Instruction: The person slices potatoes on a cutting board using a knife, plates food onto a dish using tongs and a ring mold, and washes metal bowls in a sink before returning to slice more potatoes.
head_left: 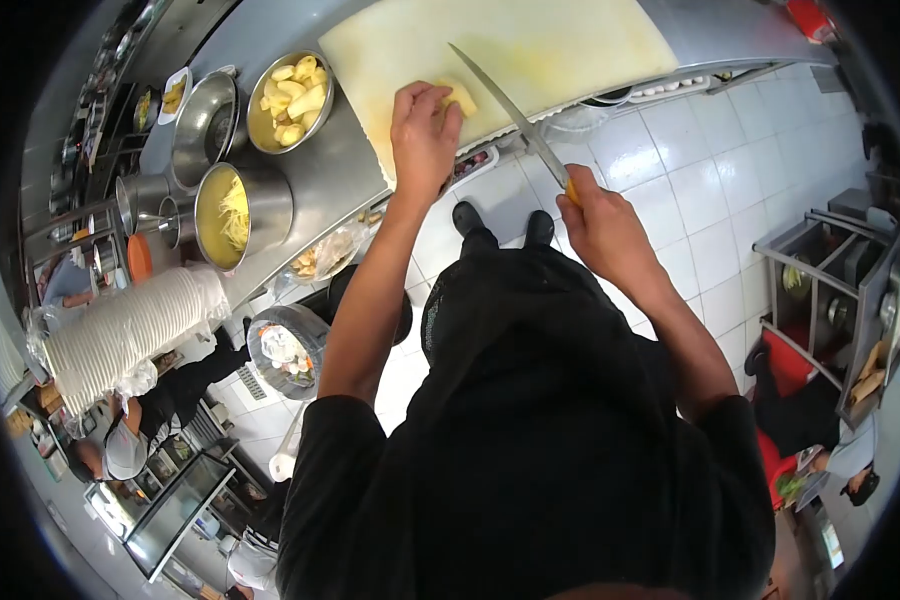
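My left hand [426,142] has its fingers curled over a peeled potato piece [460,98], pressing it on the pale cutting board [590,40]. In my right hand [606,222] is the yellow handle of a long kitchen knife [515,115]. Its blade points away over the board, to the right of the potato and apart from it. Left of the board stands a steel bowl [263,128] of peeled potatoes [295,95]. Nearer to me, a deep steel pot [270,205] holds thin pale-yellow strips [234,215].
Farther left are an empty steel bowl [198,140] and a long stack of white containers [135,325] in plastic. A lined waste bin [315,345] stands on the floor below the counter. Other people are at the lower left and right, near a metal rack [820,290].
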The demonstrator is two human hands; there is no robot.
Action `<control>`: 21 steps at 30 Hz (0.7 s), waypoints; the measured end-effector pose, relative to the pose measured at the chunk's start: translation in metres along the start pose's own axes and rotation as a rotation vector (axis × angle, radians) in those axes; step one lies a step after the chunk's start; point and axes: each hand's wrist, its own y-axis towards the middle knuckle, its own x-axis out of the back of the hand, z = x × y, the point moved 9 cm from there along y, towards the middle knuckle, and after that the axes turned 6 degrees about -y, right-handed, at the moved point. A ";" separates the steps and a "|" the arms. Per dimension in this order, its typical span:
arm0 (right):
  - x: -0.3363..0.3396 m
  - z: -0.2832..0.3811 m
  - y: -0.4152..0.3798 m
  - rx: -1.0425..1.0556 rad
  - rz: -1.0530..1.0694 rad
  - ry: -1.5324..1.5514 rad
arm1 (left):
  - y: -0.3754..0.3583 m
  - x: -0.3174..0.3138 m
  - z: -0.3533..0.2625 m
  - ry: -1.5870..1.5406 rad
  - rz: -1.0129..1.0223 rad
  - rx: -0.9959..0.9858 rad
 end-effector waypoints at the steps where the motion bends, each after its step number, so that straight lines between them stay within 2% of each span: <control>1: 0.001 0.004 -0.001 0.014 0.006 0.007 | 0.003 0.000 0.002 0.005 -0.008 -0.006; 9: 0.006 0.014 -0.004 0.059 -0.020 -0.004 | 0.015 0.003 0.004 0.034 -0.028 -0.117; 18: 0.005 0.018 0.000 0.052 0.059 -0.022 | 0.016 -0.001 0.015 -0.037 -0.009 -0.038; 21: 0.001 0.016 0.002 0.044 0.069 -0.042 | 0.015 0.000 0.011 -0.035 -0.034 -0.129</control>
